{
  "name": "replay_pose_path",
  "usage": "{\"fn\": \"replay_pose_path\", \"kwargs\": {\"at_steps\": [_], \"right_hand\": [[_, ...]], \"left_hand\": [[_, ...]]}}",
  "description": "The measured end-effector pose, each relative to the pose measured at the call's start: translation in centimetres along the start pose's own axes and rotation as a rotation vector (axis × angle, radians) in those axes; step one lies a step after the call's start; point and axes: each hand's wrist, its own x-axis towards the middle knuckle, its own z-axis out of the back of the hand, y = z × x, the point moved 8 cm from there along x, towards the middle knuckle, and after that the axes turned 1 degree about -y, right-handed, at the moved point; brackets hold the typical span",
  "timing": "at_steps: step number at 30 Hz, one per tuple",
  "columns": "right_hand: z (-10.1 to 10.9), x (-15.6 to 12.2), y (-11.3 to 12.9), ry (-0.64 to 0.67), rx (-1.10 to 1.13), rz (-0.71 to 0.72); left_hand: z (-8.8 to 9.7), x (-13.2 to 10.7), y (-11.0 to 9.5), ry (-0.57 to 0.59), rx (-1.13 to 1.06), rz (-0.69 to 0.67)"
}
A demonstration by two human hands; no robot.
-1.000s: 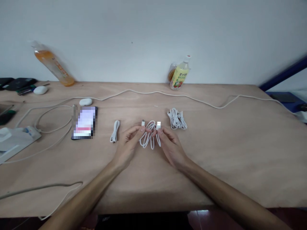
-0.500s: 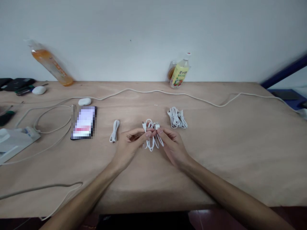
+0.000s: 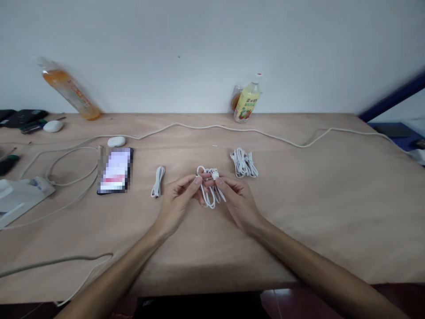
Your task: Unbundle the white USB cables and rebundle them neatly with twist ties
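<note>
Both hands were clamped on one white cable [image 3: 213, 206], held in loose loops between them above the near middle of the worktop [image 3: 332, 212]. The left hand [image 3: 177, 195] pinched its loops between thumb and fingers, probably to keep the strands from springing apart. The right hand [image 3: 237, 199] gripped the cable just behind its USB plug [image 3: 215, 172], which pointed to the far side; a hold so close to the plug likely gave firm control of that end. The hands stood near each other, their fingertips almost meeting around the loops, which seemed to keep the slack short and gathered. Whether the lowest loops touched the surface, I could not tell.

To the left of the left hand lay a slim folded cable [image 3: 158, 181], and to the far right of the held loops a thicker pile of coiled cables [image 3: 244, 163]. Both sat apart from the held one, perhaps so that nothing would tangle, yet within easy reach. A phone [image 3: 116, 172] lay further left with its screen lit, clear of the forearms. Along the far side a long white cord [image 3: 215, 126] ran across, and beyond it a yellow-labelled bottle [image 3: 247, 105] stood near the wall, presumably out of the hands' way
</note>
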Motion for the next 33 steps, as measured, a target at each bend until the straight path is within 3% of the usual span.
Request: {"fn": "replay_pose_path", "kwargs": {"at_steps": [4, 13, 26, 33], "right_hand": [[-0.2, 0.0, 0.8, 0.005, -0.007, 0.067], [-1.7, -0.3, 0.4, 0.148, 0.127, 0.026], [-1.7, -1.0, 2.0, 0.124, -0.207, 0.160], [-1.6, -1.1, 1.0, 0.149, -0.250, 0.048]], "left_hand": [[-0.2, 0.0, -0.1, 0.009, 0.007, 0.006], [0.0, -0.1, -0.7, 0.004, 0.097, 0.045], [0.2, -0.1, -0.1, -0.032, 0.109, 0.075], [0.2, -0.1, -0.6, -0.030, 0.196, 0.049]]}}
